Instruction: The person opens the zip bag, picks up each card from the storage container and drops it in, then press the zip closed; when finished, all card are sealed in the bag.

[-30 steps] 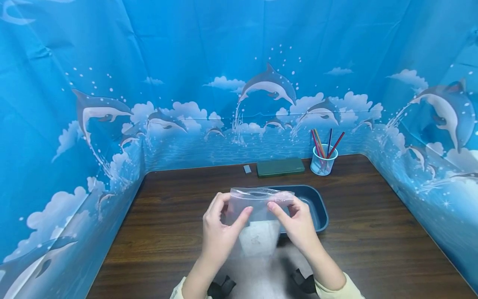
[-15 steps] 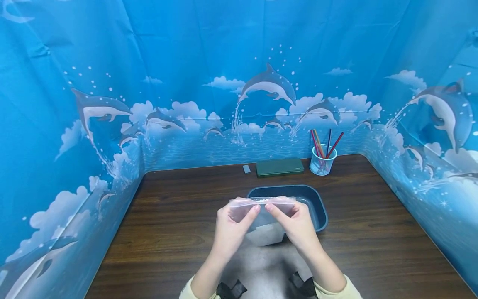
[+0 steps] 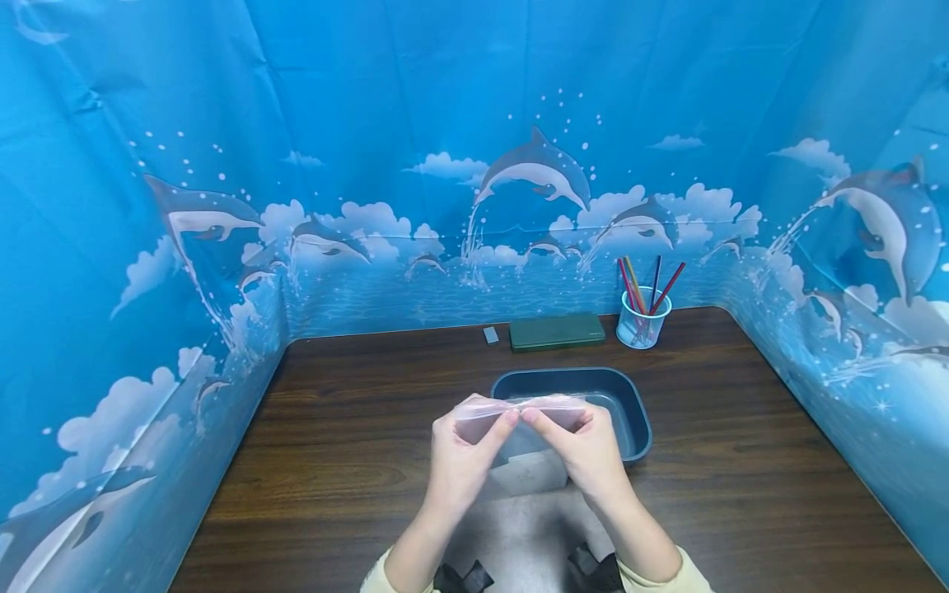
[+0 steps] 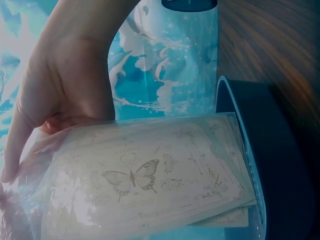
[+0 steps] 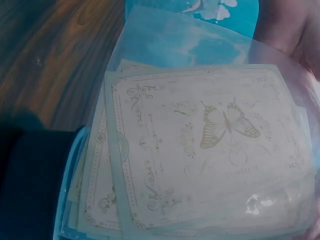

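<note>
A clear zip bag [image 3: 522,445] hangs between my two hands above the table, its top edge held up toward the back. My left hand [image 3: 458,461] pinches the left part of that edge between thumb and fingers. On the right side my right hand [image 3: 599,461] does the same, and both thumb tips nearly meet at the middle. Inside the bag are pale cards [image 4: 130,175] printed with a butterfly and ornate borders. Several overlap, as the right wrist view of the cards [image 5: 225,200] shows. Fingers behind the bag are mostly hidden in the head view.
A dark blue tray [image 3: 636,416] stands just beyond the hands, partly covered by them. Farther back are a green case [image 3: 556,331], a small grey block [image 3: 491,335] and a light blue mesh cup [image 3: 643,329] with pencils. A dolphin-print curtain [image 3: 371,272] surrounds the table.
My left hand has moved right, bringing the thumbs close together at the bag's middle. The bag's top edge is lower than one second ago, and its lower part has tilted away.
</note>
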`<act>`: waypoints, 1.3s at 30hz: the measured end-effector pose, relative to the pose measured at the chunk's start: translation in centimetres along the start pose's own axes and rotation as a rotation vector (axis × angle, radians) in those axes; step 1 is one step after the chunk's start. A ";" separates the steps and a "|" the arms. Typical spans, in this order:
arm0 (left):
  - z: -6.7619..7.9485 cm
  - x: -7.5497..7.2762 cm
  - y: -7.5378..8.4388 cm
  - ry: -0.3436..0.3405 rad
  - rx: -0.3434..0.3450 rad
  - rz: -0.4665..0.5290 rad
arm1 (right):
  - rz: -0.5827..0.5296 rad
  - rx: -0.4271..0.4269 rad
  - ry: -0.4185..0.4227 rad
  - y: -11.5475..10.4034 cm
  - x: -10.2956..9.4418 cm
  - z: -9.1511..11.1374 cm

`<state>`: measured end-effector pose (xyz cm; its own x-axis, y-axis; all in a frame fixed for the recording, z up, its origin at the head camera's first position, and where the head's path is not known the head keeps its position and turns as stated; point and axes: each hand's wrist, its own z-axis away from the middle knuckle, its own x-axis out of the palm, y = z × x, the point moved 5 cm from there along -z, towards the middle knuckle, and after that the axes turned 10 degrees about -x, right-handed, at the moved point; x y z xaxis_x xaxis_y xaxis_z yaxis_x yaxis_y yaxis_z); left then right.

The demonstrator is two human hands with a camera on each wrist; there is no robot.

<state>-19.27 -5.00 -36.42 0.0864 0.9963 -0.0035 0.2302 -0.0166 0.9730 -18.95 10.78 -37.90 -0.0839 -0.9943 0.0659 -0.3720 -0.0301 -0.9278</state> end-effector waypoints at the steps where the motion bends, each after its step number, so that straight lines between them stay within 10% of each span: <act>1: 0.1 0.0 0.0 0.004 0.002 -0.002 | 0.000 -0.001 0.000 0.1 0.0 0.1; 9: 0.5 0.3 -0.5 0.044 -0.013 -0.024 | -0.027 -0.030 0.023 0.5 0.0 0.7; 22: 1.8 -0.3 2.3 0.104 0.169 -0.102 | -0.022 -0.086 0.026 -0.1 -0.9 0.8; 32: 2.3 -1.8 2.7 0.154 0.166 -0.196 | 0.080 -0.100 -0.059 0.5 -2.7 0.9; 39: 2.9 -2.7 2.9 0.159 0.172 -0.272 | 0.146 -0.159 -0.262 0.1 -3.3 0.9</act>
<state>-16.05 -7.99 -34.21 -0.1493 0.9668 -0.2076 0.3853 0.2502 0.8882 -17.89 13.93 -38.50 0.0860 -0.9799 -0.1798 -0.5151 0.1107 -0.8499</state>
